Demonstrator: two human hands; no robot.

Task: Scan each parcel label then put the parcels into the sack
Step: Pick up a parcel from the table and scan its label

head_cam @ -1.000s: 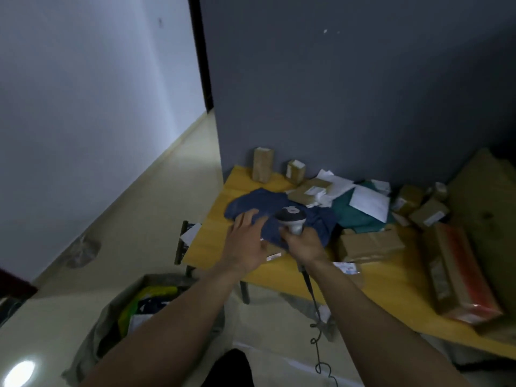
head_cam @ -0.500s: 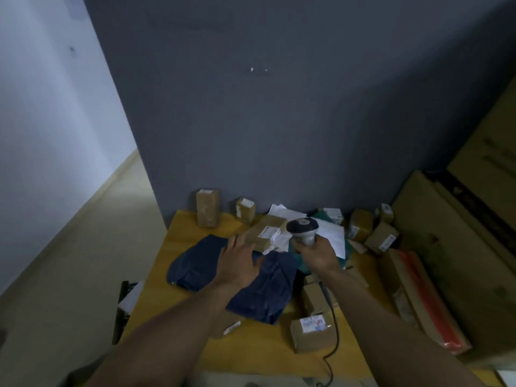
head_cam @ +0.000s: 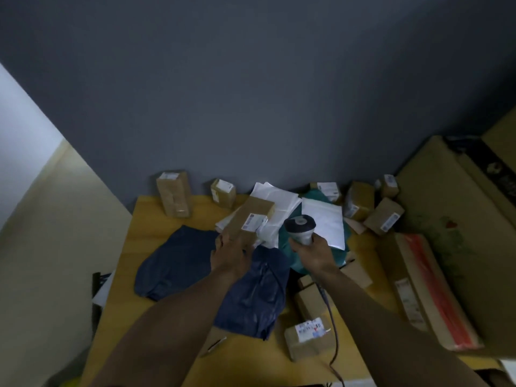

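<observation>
The work looks far from finished: the left hand (head_cam: 231,256) has its fingers wrapped round the near end of a brown box parcel (head_cam: 251,213), white label (head_cam: 252,222) up, while the right hand (head_cam: 314,254) grips the scanner (head_cam: 300,229) just right of it, so this scan seems to be in hand. Many parcels lie on the worktop (head_cam: 148,219) (a blue bag (head_cam: 173,263), far boxes (head_cam: 173,198), a labelled box (head_cam: 307,340) near), and the sack is out of view.

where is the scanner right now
In the head view the scanner is near centre, gripped in the right hand above the green bag, just right of the brown box the left hand holds.
</observation>
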